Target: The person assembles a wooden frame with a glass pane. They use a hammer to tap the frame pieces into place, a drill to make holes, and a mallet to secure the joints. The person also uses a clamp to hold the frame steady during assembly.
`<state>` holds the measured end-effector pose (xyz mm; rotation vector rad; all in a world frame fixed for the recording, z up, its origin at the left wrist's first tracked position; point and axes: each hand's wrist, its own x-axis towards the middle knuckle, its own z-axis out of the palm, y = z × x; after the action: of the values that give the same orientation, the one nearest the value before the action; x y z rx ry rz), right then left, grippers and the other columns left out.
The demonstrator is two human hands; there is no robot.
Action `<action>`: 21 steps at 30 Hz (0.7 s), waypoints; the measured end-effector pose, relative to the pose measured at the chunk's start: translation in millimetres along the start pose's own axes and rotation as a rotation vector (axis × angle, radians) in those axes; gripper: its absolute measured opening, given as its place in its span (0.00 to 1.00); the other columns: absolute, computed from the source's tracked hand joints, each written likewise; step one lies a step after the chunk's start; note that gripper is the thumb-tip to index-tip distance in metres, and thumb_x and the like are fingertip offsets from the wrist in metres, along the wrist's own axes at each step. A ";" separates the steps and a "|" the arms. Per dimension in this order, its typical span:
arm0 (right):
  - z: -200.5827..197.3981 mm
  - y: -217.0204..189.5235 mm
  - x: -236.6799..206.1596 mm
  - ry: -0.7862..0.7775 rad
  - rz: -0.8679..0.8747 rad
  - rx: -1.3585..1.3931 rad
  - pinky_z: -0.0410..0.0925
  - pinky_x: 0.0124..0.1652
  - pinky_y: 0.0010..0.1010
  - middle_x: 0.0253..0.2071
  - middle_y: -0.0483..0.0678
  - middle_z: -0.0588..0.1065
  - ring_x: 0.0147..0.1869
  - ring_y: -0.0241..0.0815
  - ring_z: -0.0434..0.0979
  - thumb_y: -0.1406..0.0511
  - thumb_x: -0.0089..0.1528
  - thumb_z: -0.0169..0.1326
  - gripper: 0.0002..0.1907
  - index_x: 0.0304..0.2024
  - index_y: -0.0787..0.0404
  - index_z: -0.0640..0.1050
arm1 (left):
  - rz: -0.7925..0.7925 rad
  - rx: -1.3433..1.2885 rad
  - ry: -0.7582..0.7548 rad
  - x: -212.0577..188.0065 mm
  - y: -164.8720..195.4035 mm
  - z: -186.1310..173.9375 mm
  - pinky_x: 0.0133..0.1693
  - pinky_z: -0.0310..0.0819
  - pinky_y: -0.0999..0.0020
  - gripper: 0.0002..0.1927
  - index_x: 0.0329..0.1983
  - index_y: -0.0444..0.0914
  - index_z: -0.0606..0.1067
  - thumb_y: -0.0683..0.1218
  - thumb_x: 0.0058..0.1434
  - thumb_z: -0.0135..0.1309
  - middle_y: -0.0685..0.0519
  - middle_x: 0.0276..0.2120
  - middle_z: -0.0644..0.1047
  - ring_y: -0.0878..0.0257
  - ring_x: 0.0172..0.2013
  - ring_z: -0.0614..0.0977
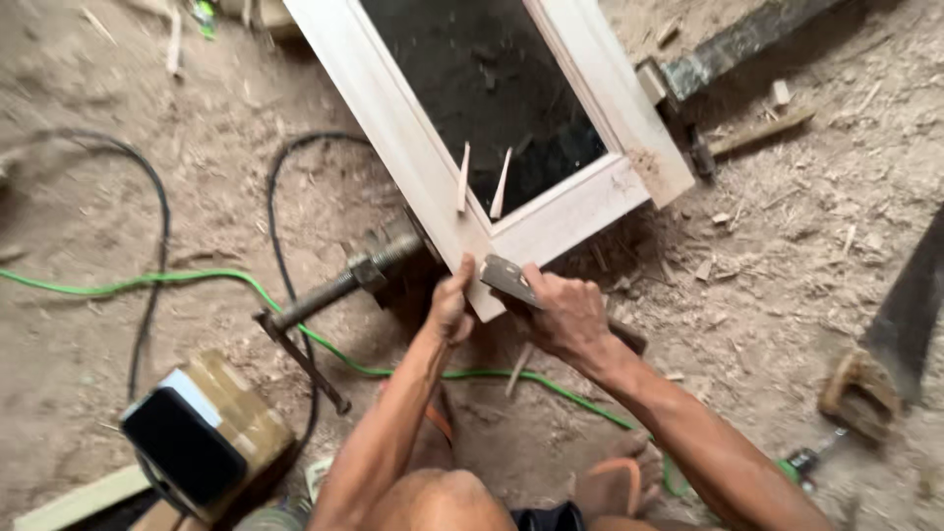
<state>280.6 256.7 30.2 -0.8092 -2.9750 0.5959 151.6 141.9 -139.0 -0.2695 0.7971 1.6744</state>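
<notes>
- Wooden frame [551,211] of pale timber lies tilted on the sawdust-strewn ground [787,226], its near corner joint pointing toward the person.
- Two thin wooden wedges [482,182] stand in the joint on the frame's inner edge, just above that corner.
- Left hand [450,300] is clenched against the frame's near corner, thumb up on the wood, steadying it.
- Right hand [568,317] grips a hammer [509,280], whose metal head sits right at the corner edge.
- A bar clamp [339,285] butts against the frame's left side; a green cable [197,277] and a black cable [277,226] cross the ground beneath.
- Step in hand, by my reading: knocking the corner joint tight.
- The next blow calls for a square, modest strike while the corner is held firm.
</notes>
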 end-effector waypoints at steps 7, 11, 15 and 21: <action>7.8 2.7 -2.5 -0.026 0.066 -0.041 0.69 0.23 0.49 0.22 0.56 0.76 0.24 0.58 0.79 0.50 0.63 0.61 0.23 0.43 0.63 0.76 | -0.019 0.008 0.078 -12.5 -7.8 -1.4 0.45 0.81 0.56 0.22 0.51 0.31 0.76 0.56 0.73 0.53 0.47 0.43 0.80 0.55 0.41 0.84; 5.6 0.8 -32.1 0.135 0.219 0.258 0.70 0.22 0.50 0.21 0.60 0.77 0.23 0.62 0.79 0.49 0.58 0.61 0.27 0.54 0.56 0.81 | 0.002 0.051 0.051 -10.3 -3.9 3.3 0.46 0.81 0.58 0.25 0.53 0.33 0.77 0.58 0.66 0.53 0.48 0.45 0.83 0.56 0.42 0.85; 26.6 8.6 -97.5 -0.136 0.502 0.410 0.75 0.24 0.44 0.23 0.55 0.80 0.24 0.56 0.84 0.44 0.59 0.53 0.27 0.46 0.57 0.82 | -0.003 0.109 0.158 -11.5 9.2 11.5 0.48 0.82 0.57 0.30 0.53 0.30 0.75 0.59 0.62 0.61 0.46 0.44 0.82 0.55 0.43 0.85; 80.4 72.6 -196.6 -0.335 0.798 0.393 0.78 0.39 0.45 0.31 0.59 0.83 0.35 0.54 0.86 0.43 0.62 0.52 0.29 0.42 0.59 0.85 | 0.072 0.231 0.283 -15.3 5.9 5.9 0.44 0.80 0.61 0.28 0.51 0.32 0.76 0.58 0.58 0.63 0.49 0.43 0.82 0.59 0.41 0.84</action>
<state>478.6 189.6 -51.6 -1.9967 -2.5138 1.3840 151.6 133.4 -123.8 -0.3227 1.2148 1.6124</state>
